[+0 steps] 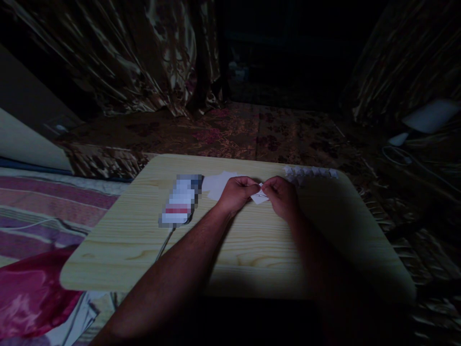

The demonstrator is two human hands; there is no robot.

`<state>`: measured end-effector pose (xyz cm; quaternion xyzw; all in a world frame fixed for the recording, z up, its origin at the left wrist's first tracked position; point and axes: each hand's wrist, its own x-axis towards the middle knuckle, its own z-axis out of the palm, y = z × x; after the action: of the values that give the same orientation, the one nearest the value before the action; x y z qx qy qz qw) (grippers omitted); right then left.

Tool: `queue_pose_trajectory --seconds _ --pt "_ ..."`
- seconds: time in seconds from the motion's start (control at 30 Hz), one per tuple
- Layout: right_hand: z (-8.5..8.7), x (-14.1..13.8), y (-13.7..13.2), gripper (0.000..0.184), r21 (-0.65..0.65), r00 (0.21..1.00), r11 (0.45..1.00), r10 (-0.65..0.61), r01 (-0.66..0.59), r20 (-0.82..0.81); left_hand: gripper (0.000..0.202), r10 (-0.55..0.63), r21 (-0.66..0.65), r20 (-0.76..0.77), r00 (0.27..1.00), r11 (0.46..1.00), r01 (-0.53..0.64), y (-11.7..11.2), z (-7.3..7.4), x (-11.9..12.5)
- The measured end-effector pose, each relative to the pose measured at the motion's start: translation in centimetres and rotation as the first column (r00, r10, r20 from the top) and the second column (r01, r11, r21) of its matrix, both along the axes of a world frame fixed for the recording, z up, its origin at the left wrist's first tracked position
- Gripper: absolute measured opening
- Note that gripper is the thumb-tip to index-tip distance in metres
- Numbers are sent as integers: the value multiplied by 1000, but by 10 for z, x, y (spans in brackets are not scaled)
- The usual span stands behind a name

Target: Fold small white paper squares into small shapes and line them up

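Note:
Between my two hands, just above the wooden table, is a small folded piece of white paper (260,197). My left hand (236,193) pinches its left side between thumb and fingers. On the other side, my right hand (283,194) grips the paper's right edge, fingers curled. Several sheets of white paper (217,185) lie loosely spread beyond my left hand, partly covered by it. Small folded white paper pieces (312,171) stand in a row near the far right edge, with more of them close behind my right hand.
A phone with a blurred screen (180,199) lies on the left of the light wooden table (248,259), a cable (164,245) running from its near end. Left of the table is a striped bed cover (54,197) with pink cloth (32,293). A white lamp (430,117) stands far right.

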<state>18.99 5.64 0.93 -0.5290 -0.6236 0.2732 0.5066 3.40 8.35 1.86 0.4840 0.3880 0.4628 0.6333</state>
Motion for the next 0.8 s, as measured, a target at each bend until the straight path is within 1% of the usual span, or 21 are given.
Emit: queue_pose_trajectory --seconds 0.3,0.63,0.8 --pt "0 -2 1 14 -12 995 1000 3 -4 -103 24 -11 -13 43 999 1000 11 -1 0 0" --pt "2 -2 0 11 20 997 1000 -17 19 -75 25 -14 8 21 1000 1000 14 -3 3 0" --pt "2 -3 1 12 17 995 1000 -20 22 -96 26 7 24 14 1000 1000 -7 -4 3 1"
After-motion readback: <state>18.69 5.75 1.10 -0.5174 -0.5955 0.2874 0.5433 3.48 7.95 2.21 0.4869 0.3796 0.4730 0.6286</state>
